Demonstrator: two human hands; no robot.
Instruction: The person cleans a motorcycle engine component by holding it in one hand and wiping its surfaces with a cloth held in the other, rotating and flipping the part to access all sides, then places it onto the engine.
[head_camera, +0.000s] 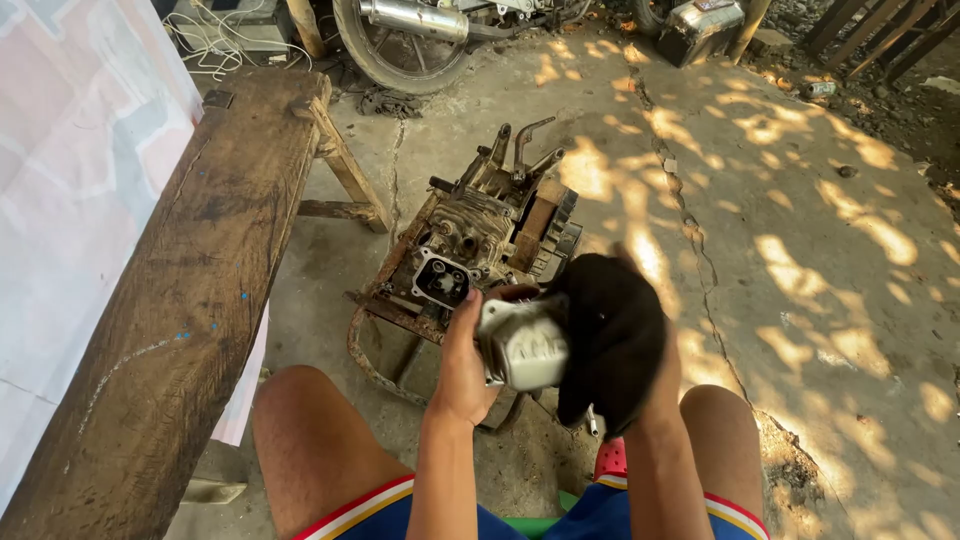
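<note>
The grey metal part (525, 345) lay roughly level above the knees, long axis across the view, its ribbed face toward the camera. Beyond it sat the engine (490, 235) on a rusty frame (375, 345), a wooden bench (200, 270) to the left. The left hand (468, 355) clamped the part's left end; the right hand (655, 385), mostly hidden, pressed a black rag (612, 340) against its right side.

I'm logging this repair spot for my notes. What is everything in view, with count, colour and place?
metal part: one, pale grey, held over the knees
cloth: one, black, wrapped over the part's right side
engine block: one, rusty brown-grey, on the floor ahead
wooden bench: one, dark brown, left
motorcycle wheel: one, black, top centre
concrete floor: grey, cracked
left hand: grips the part
right hand: mostly hidden under the cloth
</note>
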